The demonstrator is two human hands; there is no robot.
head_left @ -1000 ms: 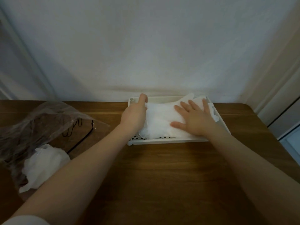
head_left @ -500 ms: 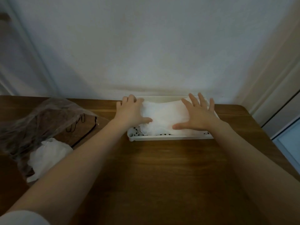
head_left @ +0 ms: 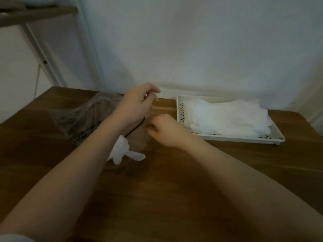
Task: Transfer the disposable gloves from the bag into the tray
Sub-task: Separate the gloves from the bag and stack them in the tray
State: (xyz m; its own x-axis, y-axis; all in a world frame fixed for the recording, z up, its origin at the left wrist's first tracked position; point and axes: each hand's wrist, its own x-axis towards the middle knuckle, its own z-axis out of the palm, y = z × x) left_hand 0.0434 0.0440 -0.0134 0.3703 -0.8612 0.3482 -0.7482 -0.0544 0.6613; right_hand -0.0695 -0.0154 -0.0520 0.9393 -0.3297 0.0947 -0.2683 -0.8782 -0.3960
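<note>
**A:** so what's the setup here?

**B:** dark brown wood-grain counter [head_left: 174, 180] pushed against a plain white wall [head_left: 201, 49]. Far left behind it there's a wooden shelf on a pale metal frame [head_left: 37, 13]. Lighting's dim and the whole shot is a bit blurry.

**A:** and the hands?

**B:** left hand [head_left: 138, 103] is raised off the counter, fingers curled, thumb and fingertips close together like a pinch. It sits right at the edge of the crumpled clear plastic bag [head_left: 87, 119], but the blur is too heavy, so I can't tell if it actually has the plastic. Right hand [head_left: 166, 131] is lower and nearer the camera, fingers curled under, just right of the bag's dark-edged mouth. Same deal, can't tell if it's gripping anything.

**A:** arm pose?

**B:** both forearms bare, coming in from the bottom corners and converging toward the bag. Left one crosses over the bag's front part.

**A:** where's the stuff?

**B:** a bunch of thin white disposable gloves [head_left: 125, 151] lies in the bag, below the left wrist, fingers poking toward the right hand's side. To the right of the right hand, well apart from it, a cream perforated plastic tray [head_left: 227, 137] holds a pile of white gloves [head_left: 227, 117].
</note>
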